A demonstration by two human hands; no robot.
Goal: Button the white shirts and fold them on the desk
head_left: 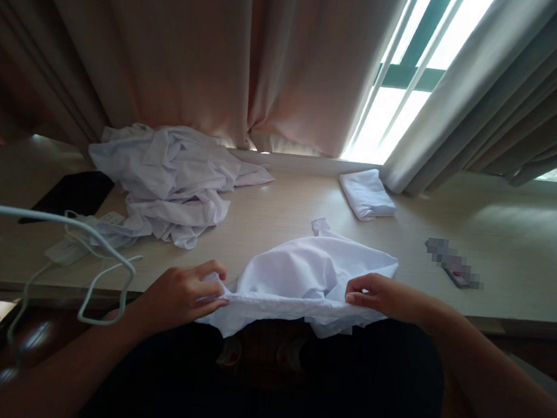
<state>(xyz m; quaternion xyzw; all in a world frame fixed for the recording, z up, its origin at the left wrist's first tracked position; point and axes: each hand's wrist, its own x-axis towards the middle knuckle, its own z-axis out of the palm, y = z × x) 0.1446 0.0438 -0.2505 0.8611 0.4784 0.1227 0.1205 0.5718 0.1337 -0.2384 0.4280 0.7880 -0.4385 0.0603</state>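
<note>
At the far left I see a white cable (46, 217) looping off the pale wooden worktop (278, 215), with a flat black rectangular object (72, 193) behind it and a crumpled heap of white cloth (171, 180) beside that. My left hand (181, 295) sits at the worktop's near edge, its fingers (214, 289) pinched on the left end of a white fabric garment (309, 273). The garment lies straight ahead of me, half on the worktop and half hanging over the edge, its gathered hem running left to right between my hands. My right hand (382, 296) grips the other end of that hem, fingers closed on the cloth; both hands are equally close, each at its own end. Farther back on the right rests a small neatly folded white cloth (367, 193), well apart, and a small flat blurred item (453, 262). Beige curtains (201, 46) hang behind, parted over a bright window (416, 57).
</note>
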